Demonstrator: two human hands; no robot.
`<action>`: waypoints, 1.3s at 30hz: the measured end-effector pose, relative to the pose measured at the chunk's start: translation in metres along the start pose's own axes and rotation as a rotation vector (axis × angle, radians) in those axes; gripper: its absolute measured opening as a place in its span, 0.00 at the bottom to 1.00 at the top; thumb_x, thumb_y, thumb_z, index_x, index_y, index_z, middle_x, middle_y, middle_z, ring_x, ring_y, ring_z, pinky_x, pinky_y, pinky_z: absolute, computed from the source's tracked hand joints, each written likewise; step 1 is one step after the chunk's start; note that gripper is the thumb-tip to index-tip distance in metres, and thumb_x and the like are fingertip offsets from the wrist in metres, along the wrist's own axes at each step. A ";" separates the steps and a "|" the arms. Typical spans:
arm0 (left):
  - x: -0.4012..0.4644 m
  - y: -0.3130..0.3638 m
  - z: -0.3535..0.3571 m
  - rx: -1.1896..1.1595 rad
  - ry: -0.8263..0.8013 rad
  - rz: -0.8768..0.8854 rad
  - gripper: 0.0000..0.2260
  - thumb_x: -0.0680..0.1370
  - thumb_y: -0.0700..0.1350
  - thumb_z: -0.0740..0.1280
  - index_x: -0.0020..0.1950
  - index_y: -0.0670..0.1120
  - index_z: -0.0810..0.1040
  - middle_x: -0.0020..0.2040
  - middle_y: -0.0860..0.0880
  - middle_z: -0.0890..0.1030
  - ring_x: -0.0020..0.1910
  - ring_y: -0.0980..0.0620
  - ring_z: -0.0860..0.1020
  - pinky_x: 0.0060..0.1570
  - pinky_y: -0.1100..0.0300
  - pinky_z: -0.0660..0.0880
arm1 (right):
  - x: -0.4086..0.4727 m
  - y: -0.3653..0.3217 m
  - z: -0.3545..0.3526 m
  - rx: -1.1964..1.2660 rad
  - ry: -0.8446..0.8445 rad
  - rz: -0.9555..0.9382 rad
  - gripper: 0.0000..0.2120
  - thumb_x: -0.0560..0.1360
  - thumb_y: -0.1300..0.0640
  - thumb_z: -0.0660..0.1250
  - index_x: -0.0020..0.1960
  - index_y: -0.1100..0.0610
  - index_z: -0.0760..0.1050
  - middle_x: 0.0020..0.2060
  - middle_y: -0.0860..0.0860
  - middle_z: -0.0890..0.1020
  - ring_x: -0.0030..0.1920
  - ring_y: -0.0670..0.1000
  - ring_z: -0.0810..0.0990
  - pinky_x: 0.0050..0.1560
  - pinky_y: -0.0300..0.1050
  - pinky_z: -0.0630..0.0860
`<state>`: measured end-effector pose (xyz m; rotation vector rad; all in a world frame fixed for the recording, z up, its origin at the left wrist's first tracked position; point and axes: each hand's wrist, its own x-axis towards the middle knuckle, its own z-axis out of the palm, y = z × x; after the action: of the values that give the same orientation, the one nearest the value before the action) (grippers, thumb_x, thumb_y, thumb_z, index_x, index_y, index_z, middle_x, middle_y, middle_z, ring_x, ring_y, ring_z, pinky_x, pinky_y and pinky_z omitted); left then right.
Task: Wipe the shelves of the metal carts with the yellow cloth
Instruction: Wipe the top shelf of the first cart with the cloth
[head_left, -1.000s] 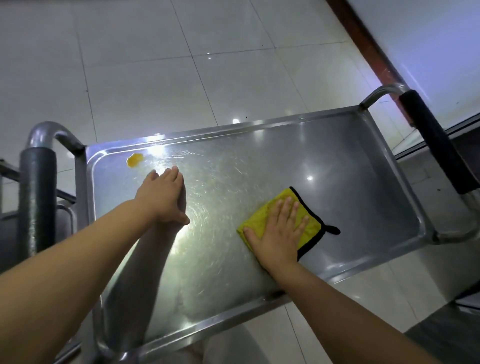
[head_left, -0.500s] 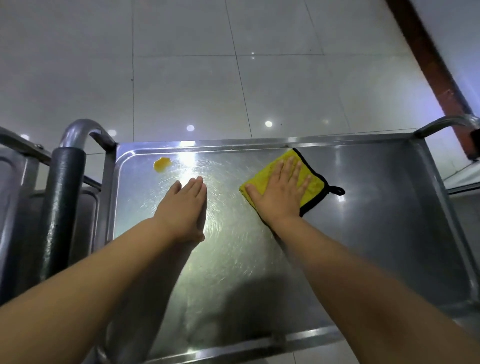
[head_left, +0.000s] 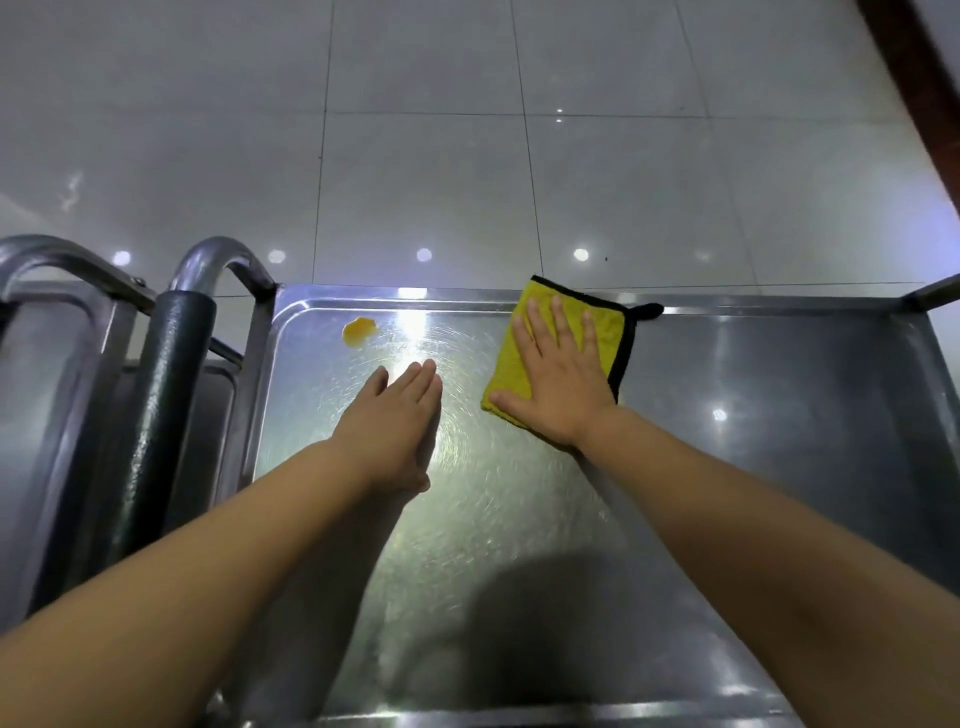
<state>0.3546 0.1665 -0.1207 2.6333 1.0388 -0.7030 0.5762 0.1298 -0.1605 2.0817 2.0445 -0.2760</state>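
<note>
Yellow cloth, edged in black, lies against the far rim of the metal cart's top shelf. The right hand presses flat on it, fingers straight and spread, gripping nothing. The left hand rests on the bare steel beside it, fingers straight and together. A small yellow smear sits near the shelf's far left corner, by the black-sleeved handle.

Shiny scuffed steel shelf, fuzzy yellow cloth w/ black trim, glossy tile floor.
</note>
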 end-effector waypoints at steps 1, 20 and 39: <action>0.000 0.000 0.000 0.003 0.001 0.001 0.53 0.68 0.63 0.71 0.78 0.44 0.41 0.78 0.45 0.40 0.77 0.49 0.42 0.74 0.49 0.42 | -0.004 0.000 0.000 -0.014 -0.001 -0.042 0.48 0.68 0.25 0.37 0.79 0.54 0.41 0.78 0.54 0.41 0.76 0.58 0.35 0.73 0.65 0.36; -0.022 0.000 0.010 0.097 -0.005 0.037 0.52 0.69 0.65 0.68 0.78 0.42 0.43 0.78 0.44 0.42 0.77 0.47 0.44 0.73 0.43 0.49 | -0.184 -0.081 0.044 0.075 -0.012 -0.071 0.46 0.71 0.28 0.54 0.78 0.56 0.53 0.78 0.56 0.51 0.77 0.62 0.46 0.70 0.70 0.50; -0.106 0.071 0.064 -0.103 0.256 0.692 0.24 0.75 0.47 0.66 0.70 0.42 0.70 0.71 0.41 0.69 0.68 0.45 0.71 0.69 0.50 0.62 | -0.271 -0.167 0.062 0.949 0.490 0.631 0.39 0.70 0.47 0.56 0.76 0.49 0.43 0.77 0.44 0.47 0.76 0.40 0.46 0.72 0.31 0.46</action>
<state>0.3137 0.0301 -0.1195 2.7582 0.1471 -0.1553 0.4045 -0.1451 -0.1476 3.5262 1.4055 -0.7952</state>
